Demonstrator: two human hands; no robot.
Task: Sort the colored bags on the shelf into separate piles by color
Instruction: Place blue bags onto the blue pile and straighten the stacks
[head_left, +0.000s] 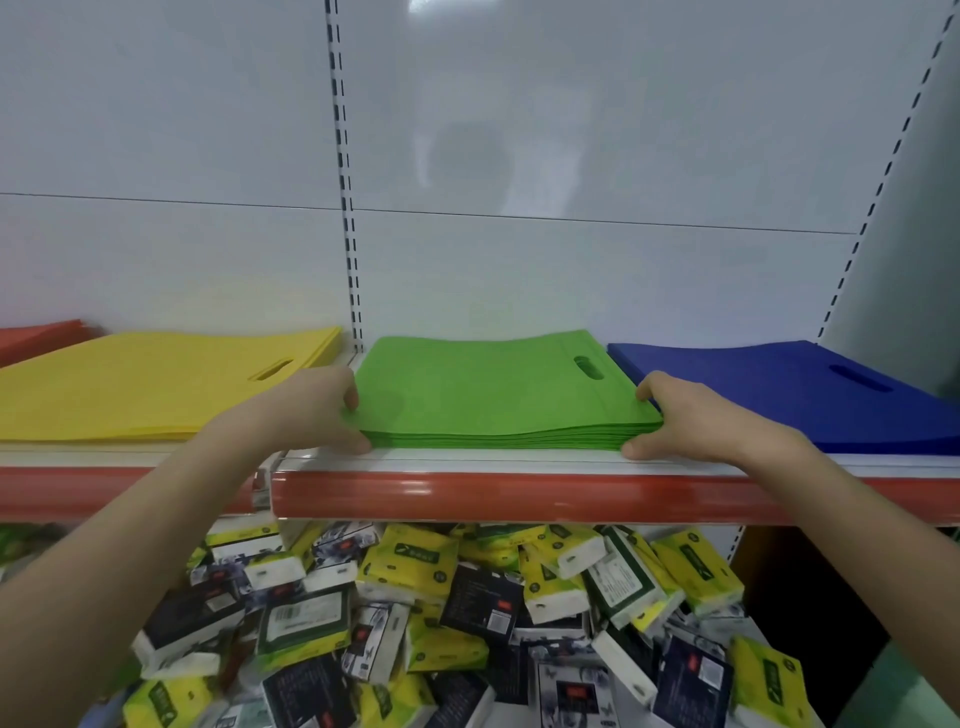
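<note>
Green pile (493, 395): a flat stack of green bags in the middle of the shelf (467, 493), its front edge close to the shelf's red front strip and its oval handle slot toward the back right.
Left hand (317, 410): grips the stack's front left corner, fingers curled over the top sheet and thumb low at the front edge.
Right hand (691, 421): grips the front right corner the same way, fingers on top and thumb down by the shelf surface (the two hands sit well apart, one at each side of the stack).
Yellow pile (145, 389): lies flat just left of the green one, with a narrow gap between them.
Blue pile (805, 395): lies just right of the green one, its near corner behind the right hand.
Red pile (36, 338): only a sliver shows at the far left, behind the yellow bags.
Slotted upright (345, 208): runs down the white back panel and meets the shelf between yellow and green.
Tissue packs (467, 597): a loose heap of yellow-green and dark packets on the level below.
</note>
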